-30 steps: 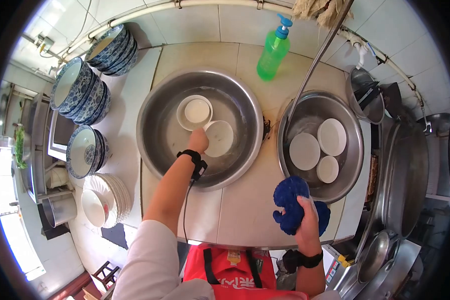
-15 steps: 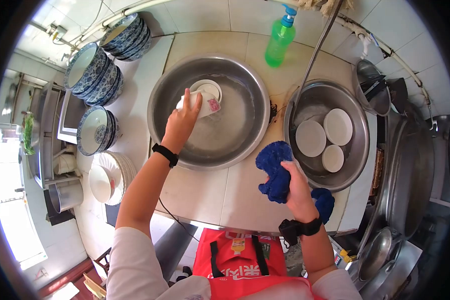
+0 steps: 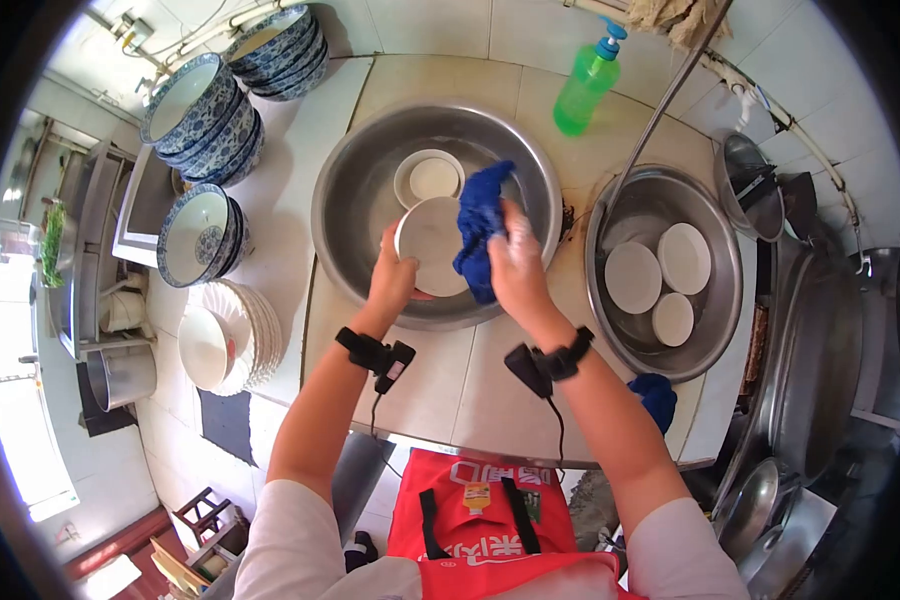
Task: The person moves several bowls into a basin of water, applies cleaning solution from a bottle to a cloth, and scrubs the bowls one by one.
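Observation:
Over the large metal basin (image 3: 332,215), my left hand (image 3: 392,275) grips a white bowl (image 3: 430,250) by its left side. My right hand (image 3: 516,262) is closed on a dark blue cloth (image 3: 480,225) laid against the bowl's right side. In the basin behind it rest two more white bowls (image 3: 432,178), a small one within or on a larger one. Shallow liquid appears to cover the basin's bottom. Part of the held bowl's right side is hidden by the cloth.
A second metal basin (image 3: 715,345) holds three white dishes (image 3: 632,278). Behind stands a green pump bottle (image 3: 584,90). At left are stacks of blue-patterned bowls (image 3: 195,130) and white plates (image 3: 255,330). Another blue cloth (image 3: 654,400) lies near the counter's front edge.
My left hand has lifted the white bowl toward me out of the basin. My right hand has brought the blue cloth left from beside the second basin onto the bowl.

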Action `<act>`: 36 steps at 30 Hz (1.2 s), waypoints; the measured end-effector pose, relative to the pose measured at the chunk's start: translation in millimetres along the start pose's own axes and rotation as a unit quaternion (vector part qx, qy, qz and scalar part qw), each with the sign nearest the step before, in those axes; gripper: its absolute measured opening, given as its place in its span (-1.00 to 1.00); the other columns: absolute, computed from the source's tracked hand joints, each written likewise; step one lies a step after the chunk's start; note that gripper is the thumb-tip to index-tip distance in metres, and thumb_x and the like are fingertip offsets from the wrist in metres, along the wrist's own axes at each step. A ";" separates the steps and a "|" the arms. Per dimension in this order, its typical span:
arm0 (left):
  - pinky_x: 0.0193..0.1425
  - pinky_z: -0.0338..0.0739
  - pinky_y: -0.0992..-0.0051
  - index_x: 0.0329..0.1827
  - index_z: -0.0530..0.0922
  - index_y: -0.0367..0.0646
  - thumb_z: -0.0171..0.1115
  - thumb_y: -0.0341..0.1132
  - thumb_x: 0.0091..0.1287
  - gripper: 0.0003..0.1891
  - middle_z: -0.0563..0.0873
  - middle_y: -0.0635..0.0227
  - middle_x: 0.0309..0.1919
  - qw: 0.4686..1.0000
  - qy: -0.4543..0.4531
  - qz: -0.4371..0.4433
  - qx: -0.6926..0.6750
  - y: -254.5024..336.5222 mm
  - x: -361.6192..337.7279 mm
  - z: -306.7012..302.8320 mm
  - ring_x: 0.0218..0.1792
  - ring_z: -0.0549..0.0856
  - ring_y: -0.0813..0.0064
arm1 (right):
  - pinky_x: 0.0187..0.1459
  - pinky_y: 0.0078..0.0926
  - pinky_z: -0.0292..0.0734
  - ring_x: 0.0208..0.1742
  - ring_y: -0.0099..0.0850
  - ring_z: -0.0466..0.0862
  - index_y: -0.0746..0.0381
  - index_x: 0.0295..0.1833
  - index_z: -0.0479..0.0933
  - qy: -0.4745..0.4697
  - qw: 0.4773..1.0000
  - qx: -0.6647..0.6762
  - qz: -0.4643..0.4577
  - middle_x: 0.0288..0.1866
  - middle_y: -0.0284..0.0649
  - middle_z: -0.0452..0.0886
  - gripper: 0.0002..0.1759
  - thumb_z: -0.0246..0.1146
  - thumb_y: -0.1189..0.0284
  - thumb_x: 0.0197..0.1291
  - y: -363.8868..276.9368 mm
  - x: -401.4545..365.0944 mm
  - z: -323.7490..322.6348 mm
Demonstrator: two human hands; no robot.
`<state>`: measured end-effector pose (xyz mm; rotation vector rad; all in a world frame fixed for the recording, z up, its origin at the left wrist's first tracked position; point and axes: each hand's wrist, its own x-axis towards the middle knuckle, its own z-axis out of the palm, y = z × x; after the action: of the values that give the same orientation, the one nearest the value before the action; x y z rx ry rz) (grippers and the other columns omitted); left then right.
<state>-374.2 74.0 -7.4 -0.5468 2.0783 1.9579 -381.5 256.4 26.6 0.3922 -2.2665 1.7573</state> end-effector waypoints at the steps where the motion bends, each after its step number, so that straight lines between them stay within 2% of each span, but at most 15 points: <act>1: -0.40 0.77 0.27 0.44 0.09 0.05 -0.03 -0.34 0.37 -0.44 0.49 0.07 0.08 1.000 0.005 -0.011 -0.005 4.7 -10.2 5.6 -0.08 0.67 0.12 | 0.13 -0.28 0.45 0.06 0.00 0.59 0.33 0.24 0.35 -0.064 0.996 -0.005 0.056 0.17 0.07 0.50 -0.57 0.01 0.58 0.23 -2.3 6.7 5.5; 2: -0.40 0.77 0.27 0.44 0.09 0.05 -0.03 -0.34 0.37 -0.44 0.49 0.07 0.08 1.000 0.006 -0.011 -0.010 5.3 -14.2 9.3 -0.08 0.67 0.12 | 0.15 -0.26 0.44 0.11 0.08 0.53 0.31 0.20 0.40 -0.083 0.996 -0.032 -0.011 0.09 0.07 0.54 -0.56 0.07 0.60 0.17 15.5 9.8 17.8; 5: -0.50 0.70 0.38 0.48 0.07 0.02 -0.26 0.23 0.45 -0.33 0.47 0.07 0.11 1.000 0.019 -0.023 -0.005 -5.2 -16.5 15.9 -0.24 0.69 0.26 | 0.06 -0.13 0.47 0.05 0.07 0.55 0.34 0.08 0.50 -0.131 0.976 -0.136 -0.106 -0.02 0.12 0.54 -0.60 0.11 0.64 0.07 28.0 8.6 31.9; 8: -0.49 0.70 0.40 0.48 0.07 0.02 -0.23 0.20 0.46 -0.35 0.48 0.06 0.11 0.997 0.040 -0.049 -0.044 -17.4 -13.7 15.8 -0.28 0.70 0.25 | 0.07 -0.17 0.49 0.09 0.05 0.53 0.33 0.01 0.56 -0.212 0.927 -0.280 -0.133 -0.08 0.10 0.56 -0.65 0.18 0.59 0.04 34.2 10.8 38.8; 10: -0.50 0.70 0.39 0.46 0.11 0.03 -0.25 0.19 0.47 -0.38 0.53 0.05 0.05 0.996 0.050 -0.051 -0.052 -16.2 -17.1 18.8 -0.31 0.71 0.23 | 0.07 -0.16 0.49 0.03 0.05 0.56 0.36 -0.04 0.58 -0.324 0.873 -0.364 0.003 -0.09 0.10 0.59 -0.69 0.20 0.44 0.12 37.5 2.3 46.7; 11: -0.50 0.70 0.39 0.44 0.14 0.02 -0.25 0.17 0.48 -0.40 0.55 0.05 0.02 0.997 0.052 -0.050 -0.037 -15.5 -17.1 19.2 -0.32 0.71 0.22 | 0.07 -0.16 0.49 0.03 0.05 0.56 0.36 -0.04 0.58 -0.327 0.871 -0.366 0.005 -0.09 0.10 0.59 -0.69 0.20 0.44 0.12 38.1 -4.3 49.6; 14: -0.52 0.69 0.39 0.41 0.20 0.00 -0.25 0.12 0.50 -0.44 0.58 0.05 -0.01 0.998 0.062 -0.024 0.009 -15.0 -16.7 18.0 -0.33 0.72 0.21 | 0.00 -0.18 0.51 -0.06 0.05 0.61 0.38 -0.04 0.58 -0.308 0.906 -0.271 0.106 -0.11 0.12 0.63 -0.61 0.16 0.27 0.22 36.3 -12.2 54.9; 16: -0.54 0.69 0.39 0.40 0.23 -0.01 -0.24 0.10 0.50 -0.46 0.60 0.05 -0.02 0.997 0.067 -0.002 0.044 -10.5 -19.1 14.6 -0.34 0.72 0.20 | -0.07 -0.20 0.52 -0.14 0.02 0.65 0.36 -0.01 0.57 -0.337 0.911 -0.062 0.228 -0.15 0.17 0.64 -0.50 0.13 0.12 0.25 37.5 -12.2 54.9; 20: -0.55 0.68 0.40 0.39 0.23 0.01 -0.21 0.05 0.51 -0.50 0.58 0.06 0.01 0.999 -0.016 -0.001 0.037 -7.6 -17.1 -1.8 -0.32 0.71 0.22 | -0.12 -0.23 0.52 -0.15 0.00 0.66 0.30 -0.02 0.59 -0.320 0.907 0.050 0.270 -0.24 0.17 0.64 -0.52 0.18 0.10 0.21 26.8 -13.4 42.6; 22: -0.55 0.69 0.39 0.40 0.23 0.03 -0.21 0.05 0.51 -0.50 0.56 0.08 0.01 0.998 -0.059 -0.013 0.017 -7.2 -20.8 -8.3 -0.30 0.71 0.23 | -0.13 -0.19 0.53 -0.18 -0.02 0.67 0.28 -0.07 0.62 -0.448 0.875 -0.108 0.148 -0.24 0.10 0.67 -0.59 0.20 0.14 0.19 13.6 -11.1 25.9; 24: -0.53 0.70 0.39 0.41 0.21 0.05 -0.21 0.05 0.51 -0.50 0.52 0.12 0.01 0.990 -0.115 -0.053 0.061 -4.8 -26.6 -12.8 -0.24 0.69 0.27 | -0.17 -0.19 0.56 -0.24 -0.07 0.69 0.24 -0.17 0.65 -0.464 0.862 -0.194 0.060 -0.28 -0.02 0.70 -0.67 0.24 0.21 0.13 13.9 -14.7 13.2; 26: -0.49 0.73 0.38 0.43 0.18 0.07 -0.17 0.04 0.51 -0.50 0.49 0.19 0.00 0.985 -0.158 -0.051 0.037 -9.7 -25.2 -14.2 -0.15 0.67 0.28 | -0.21 -0.22 0.57 -0.27 -0.16 0.69 0.18 -0.26 0.67 -0.511 0.770 -0.356 -0.138 -0.35 -0.13 0.68 -0.74 0.29 0.23 0.04 20.2 -17.4 5.1; 29: -0.42 0.75 0.36 0.44 0.14 0.09 -0.01 -0.19 0.47 -0.50 0.50 0.17 0.04 0.983 -0.173 -0.048 0.047 -11.8 -26.9 -8.9 -0.07 0.65 0.22 | -0.18 -0.37 0.52 -0.19 -0.31 0.64 0.11 -0.37 0.67 -0.449 0.740 -0.434 -0.250 -0.34 -0.27 0.63 -0.89 0.26 0.36 0.00 33.3 -14.6 -2.5; 31: -0.33 0.76 0.30 0.45 0.12 0.07 0.00 -0.51 0.32 -0.38 0.49 0.10 0.12 0.982 -0.169 0.019 0.079 -15.0 -21.1 -5.3 0.05 0.61 0.13 | -0.11 -0.47 0.46 -0.10 -0.42 0.56 0.09 -0.42 0.65 -0.400 0.720 -0.455 -0.337 -0.27 -0.37 0.62 -0.89 0.21 0.44 0.01 32.9 -6.3 -5.5; 36: -0.28 0.77 0.25 0.46 0.10 0.03 -0.12 -0.68 0.14 -0.25 0.42 0.03 0.23 0.973 -0.220 0.005 0.077 6.4 -31.3 9.2 0.14 0.57 0.05 | -0.10 -0.50 0.45 -0.13 -0.43 0.54 0.07 -0.33 0.65 -0.358 0.708 -0.427 -0.433 -0.22 -0.42 0.59 -0.89 0.20 0.40 0.07 30.1 10.4 2.7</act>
<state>-349.4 86.8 10.7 -0.0591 1.9232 1.7081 -402.0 260.3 2.4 1.7320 -2.3083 -0.0179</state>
